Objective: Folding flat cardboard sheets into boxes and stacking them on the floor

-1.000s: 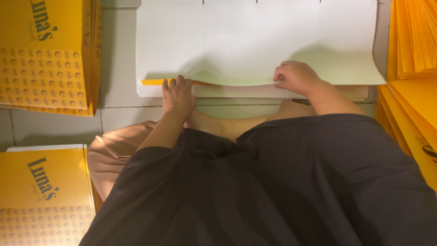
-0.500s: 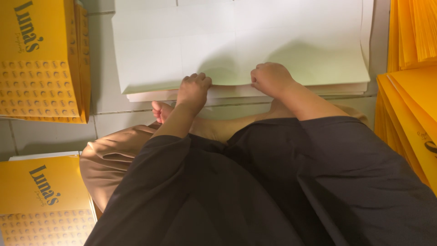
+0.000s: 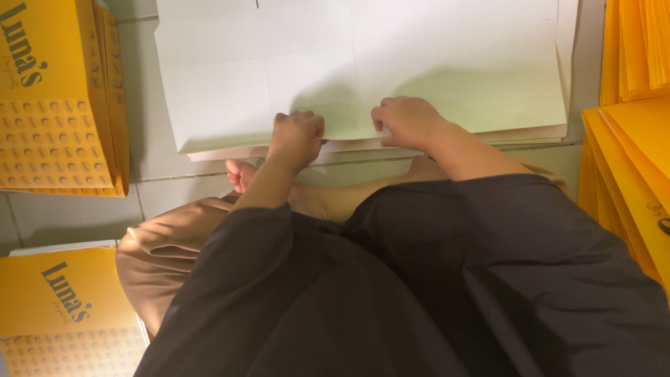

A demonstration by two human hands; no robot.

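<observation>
A large white sheet (image 3: 433, 63) lies on top of a stack of similar sheets on the tiled floor in front of me. My left hand (image 3: 296, 138) grips the sheet's near edge left of centre, fingers curled over it. My right hand (image 3: 407, 121) is closed on the same near edge a little to the right, about a hand's width away. Both arms wear dark sleeves. My bare foot (image 3: 243, 174) and leg lie just under the hands.
Stacks of yellow printed flat boxes sit at the upper left (image 3: 52, 105) and lower left (image 3: 63, 307). More yellow sheets are piled along the right side (image 3: 628, 139). Grey floor tiles (image 3: 143, 126) show between the piles.
My left hand moved from flat at the left part of the edge to a closed grip near the centre. The right hand slid left. The lifted sheet edge has come down.
</observation>
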